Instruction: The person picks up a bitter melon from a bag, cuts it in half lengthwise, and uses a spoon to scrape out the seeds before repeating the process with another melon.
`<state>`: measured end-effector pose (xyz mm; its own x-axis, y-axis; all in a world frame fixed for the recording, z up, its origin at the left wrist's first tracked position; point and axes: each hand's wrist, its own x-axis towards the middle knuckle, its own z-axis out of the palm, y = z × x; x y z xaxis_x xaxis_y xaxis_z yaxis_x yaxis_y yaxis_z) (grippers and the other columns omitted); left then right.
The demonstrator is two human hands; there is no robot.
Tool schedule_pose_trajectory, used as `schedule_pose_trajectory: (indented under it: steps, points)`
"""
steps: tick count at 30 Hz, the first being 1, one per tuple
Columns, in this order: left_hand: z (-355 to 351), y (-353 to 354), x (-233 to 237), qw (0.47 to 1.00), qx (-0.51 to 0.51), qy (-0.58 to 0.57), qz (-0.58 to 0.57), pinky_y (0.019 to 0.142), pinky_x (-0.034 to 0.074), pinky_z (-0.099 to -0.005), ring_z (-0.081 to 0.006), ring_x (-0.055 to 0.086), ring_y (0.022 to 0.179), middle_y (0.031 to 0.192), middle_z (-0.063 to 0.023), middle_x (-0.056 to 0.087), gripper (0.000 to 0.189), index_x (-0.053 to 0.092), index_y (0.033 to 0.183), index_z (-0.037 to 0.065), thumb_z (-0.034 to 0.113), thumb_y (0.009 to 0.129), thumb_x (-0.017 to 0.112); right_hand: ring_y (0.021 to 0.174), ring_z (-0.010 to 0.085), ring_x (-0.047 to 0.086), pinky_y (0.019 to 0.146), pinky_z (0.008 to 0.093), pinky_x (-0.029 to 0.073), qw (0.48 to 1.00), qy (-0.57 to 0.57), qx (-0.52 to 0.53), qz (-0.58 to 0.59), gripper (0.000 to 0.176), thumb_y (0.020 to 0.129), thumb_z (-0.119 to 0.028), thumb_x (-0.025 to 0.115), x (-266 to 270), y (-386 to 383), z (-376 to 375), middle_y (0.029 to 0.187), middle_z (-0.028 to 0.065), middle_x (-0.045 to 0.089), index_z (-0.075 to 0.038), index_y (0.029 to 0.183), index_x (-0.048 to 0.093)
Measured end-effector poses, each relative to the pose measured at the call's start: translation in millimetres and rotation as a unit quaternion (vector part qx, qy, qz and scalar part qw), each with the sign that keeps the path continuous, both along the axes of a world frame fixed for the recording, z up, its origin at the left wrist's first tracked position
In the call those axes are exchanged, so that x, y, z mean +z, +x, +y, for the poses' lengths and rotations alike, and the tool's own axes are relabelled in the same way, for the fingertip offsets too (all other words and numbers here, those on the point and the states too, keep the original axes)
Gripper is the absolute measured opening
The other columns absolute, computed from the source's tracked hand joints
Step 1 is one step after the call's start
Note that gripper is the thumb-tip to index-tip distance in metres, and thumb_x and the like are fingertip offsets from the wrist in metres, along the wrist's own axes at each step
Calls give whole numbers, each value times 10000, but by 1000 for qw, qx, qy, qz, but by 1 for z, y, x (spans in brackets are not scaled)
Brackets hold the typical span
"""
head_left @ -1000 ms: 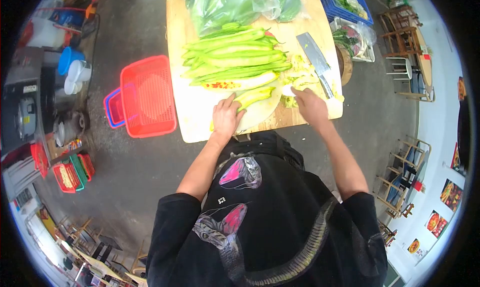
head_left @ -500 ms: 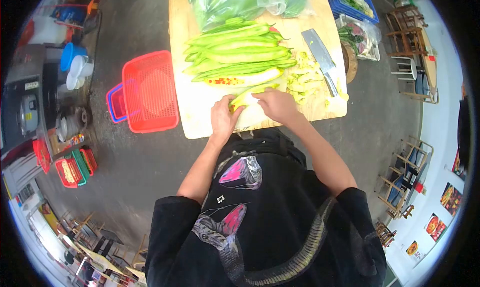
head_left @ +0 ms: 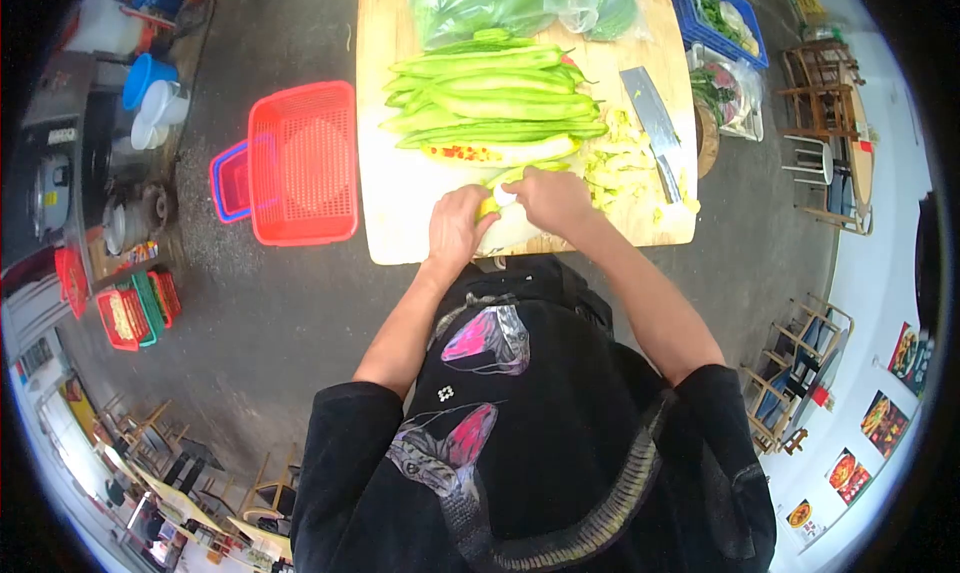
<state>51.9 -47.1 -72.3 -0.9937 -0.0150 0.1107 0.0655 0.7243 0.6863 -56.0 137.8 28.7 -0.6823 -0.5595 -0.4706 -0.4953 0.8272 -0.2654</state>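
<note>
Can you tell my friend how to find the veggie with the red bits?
Start at the big wooden board, then find the pile of long green vegetables on it. At the side of the pile nearest the black shirt lies a pale yellow-green vegetable. Bright red bits cluster on its left part, which the green ones beside it don't show.

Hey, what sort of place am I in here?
Probably a small eatery's prep area: a cleaver on the cutting board, food pictures on the wall, and wooden chairs.
</note>
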Motion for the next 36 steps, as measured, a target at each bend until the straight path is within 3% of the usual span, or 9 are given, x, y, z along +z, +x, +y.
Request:
schedule_pose_trajectory:
  steps: [2, 5, 10, 14, 21, 26, 29, 33, 36]
  points:
    - [0, 4, -7, 998, -26, -31, 38, 955, 531, -478, -353, 681, 1091, 1276, -139, 720, 346, 762, 1135, 110, 243, 837, 877, 997, 317, 764, 840, 475, 613, 999, 14, 30, 9, 358, 983, -177, 608, -6, 2, 1, 1116, 106, 749, -288, 1273, 786]
    - [1, 10, -8, 997, -33, -63, 35, 972, 523, -471, -326, 662, 1145, 1324, -103, 701, 278, 762, 1100, 136, 227, 852, 849, 886, 329, 759, 759, 496, 612, 998, -11, 51, 47, 310, 991, -235, 637, -15, 2, 5, 987, 97, 725, -283, 1259, 784]
    - [0, 2, -8, 989, -69, -128, 26, 974, 512, -460, -293, 638, 1189, 1345, -56, 683, 252, 760, 1113, 177, 240, 876, 813, 927, 311, 754, 796, 472, 609, 998, 2, 23, 50, 320, 997, -226, 632, -13, -1, 22, 1010, 84, 730, -270, 1278, 779]
    - [-1, 1, -10, 986, -86, -142, 27, 955, 511, -461, -296, 637, 1179, 1327, -55, 683, 235, 757, 1118, 192, 243, 891, 794, 1024, 317, 752, 869, 474, 608, 1000, 15, -15, 15, 338, 1005, -220, 620, 2, -10, 48, 1102, 103, 747, -263, 1308, 763]
    - [-20, -10, -11, 981, -118, -137, 68, 938, 508, -465, -304, 641, 1152, 1282, -87, 687, 183, 755, 1072, 162, 205, 896, 731, 1013, 336, 745, 854, 487, 607, 997, -42, -66, 0, 333, 1020, -259, 630, -6, 22, 3, 1086, 119, 736, -254, 1333, 744]
    - [-24, -11, -10, 978, -143, -144, 48, 936, 504, -476, -317, 634, 1151, 1282, -99, 675, 198, 745, 1080, 152, 195, 889, 711, 988, 346, 745, 835, 497, 606, 995, 0, -94, 21, 323, 1029, -249, 621, -6, 11, 51, 1093, 123, 724, -255, 1324, 751]
    - [-23, -12, -11, 976, -152, -155, 30, 970, 499, -479, -331, 626, 1193, 1343, -122, 659, 244, 749, 1126, 157, 212, 889, 729, 988, 345, 743, 834, 502, 605, 994, 16, -103, 28, 328, 1034, -249, 612, 3, 10, 66, 1094, 118, 722, -256, 1333, 747]
    - [-13, -11, -2, 980, -156, -118, 42, 1044, 474, -479, -348, 613, 1262, 1574, -139, 541, 317, 769, 1228, 185, 268, 923, 780, 978, 335, 745, 823, 500, 606, 992, -35, -122, 28, 341, 1034, -248, 611, -15, 22, 53, 1093, 109, 722, -262, 1351, 735]
    - [-5, -6, -12, 982, -130, -128, 39, 1024, 479, -470, -327, 617, 1253, 1571, -113, 555, 271, 782, 1174, 175, 268, 920, 784, 958, 326, 750, 811, 493, 606, 995, -35, -89, 20, 332, 1032, -256, 612, -12, 29, 23, 1084, 100, 723, -269, 1338, 741]
